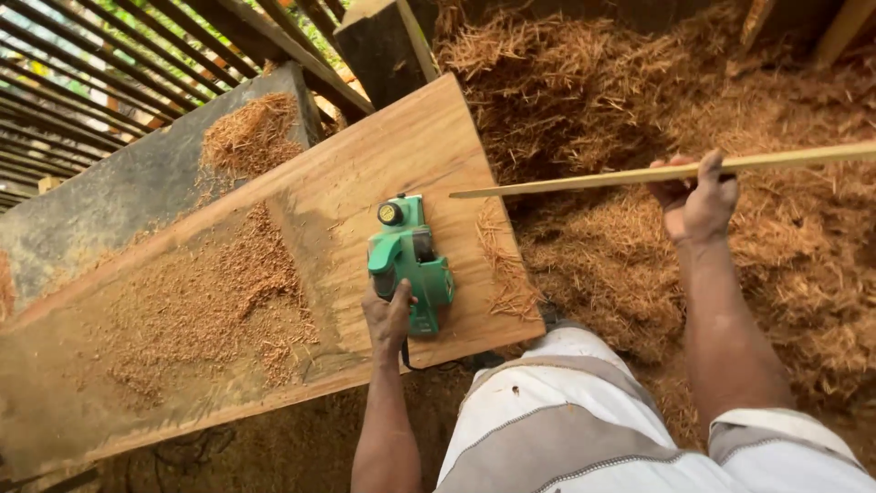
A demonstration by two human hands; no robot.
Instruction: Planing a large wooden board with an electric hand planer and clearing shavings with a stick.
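Two hands work apart: our left hand (391, 315) grips the green electric planer (409, 265) near the wide wooden plank's (274, 274) near end, while our right hand (698, 196) holds a thin pale wooden strip (657, 173), lengthwise across, over the shavings (639, 256).

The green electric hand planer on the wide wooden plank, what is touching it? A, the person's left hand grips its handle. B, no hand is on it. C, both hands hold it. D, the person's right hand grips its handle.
A: the left hand is closed on the handle of the green electric hand planer resting on the wide wooden plank, while the right hand holds a thin wooden strip off to the side.
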